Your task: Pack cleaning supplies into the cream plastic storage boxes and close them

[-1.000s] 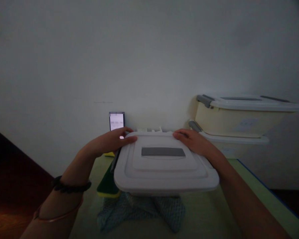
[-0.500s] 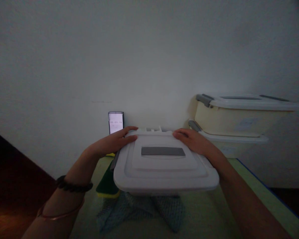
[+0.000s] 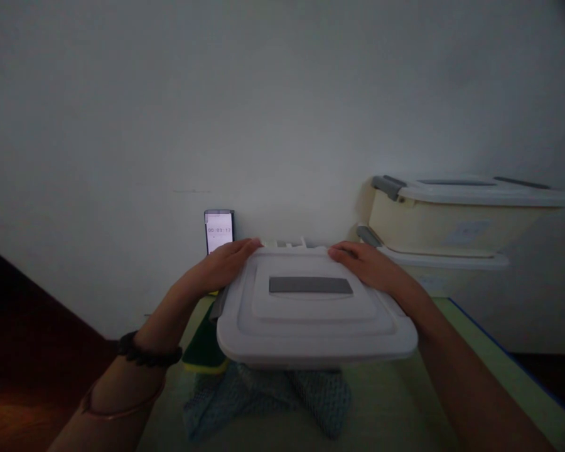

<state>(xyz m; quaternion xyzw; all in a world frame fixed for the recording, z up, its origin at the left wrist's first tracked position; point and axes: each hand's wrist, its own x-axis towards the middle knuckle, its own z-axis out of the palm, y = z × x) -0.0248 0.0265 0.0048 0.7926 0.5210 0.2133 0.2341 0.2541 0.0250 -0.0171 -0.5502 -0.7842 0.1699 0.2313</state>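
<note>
A white-lidded storage box point(image 3: 316, 342) occupies the lower middle of the frame, its lid on and a grey handle point(image 3: 311, 285) lying flat across the top. The left hand point(image 3: 226, 265) rests at the lid's far left corner with its fingers close together, and the right hand point(image 3: 363, 267) lies over the far right corner, fingers bent and near one another; whether either one grips the rim or only presses on it, I cannot tell. A grey latch point(image 3: 218, 306) shows along the box's left side. Just left of it, a green-and-yellow scouring sponge point(image 3: 202, 346) lies on the pale green surface point(image 3: 395, 408), and a crumpled blue-grey textured cloth point(image 3: 263, 395) sticks out below the box's near edge, at bottom centre. Beyond the left hand, a phone point(image 3: 220, 227) stands upright near the wall point(image 3: 282, 113), its screen reading 00:03:17. Small white pieces point(image 3: 294, 244), too blurred to name, peek past the lid's far edge. Right of centre, a cream latched box point(image 3: 424, 223) sits stacked on another lidded box point(image 3: 430, 282). A black beaded bracelet point(image 3: 148, 353) and a copper-coloured bangle point(image 3: 122, 414) circle the left forearm, lower left.
</note>
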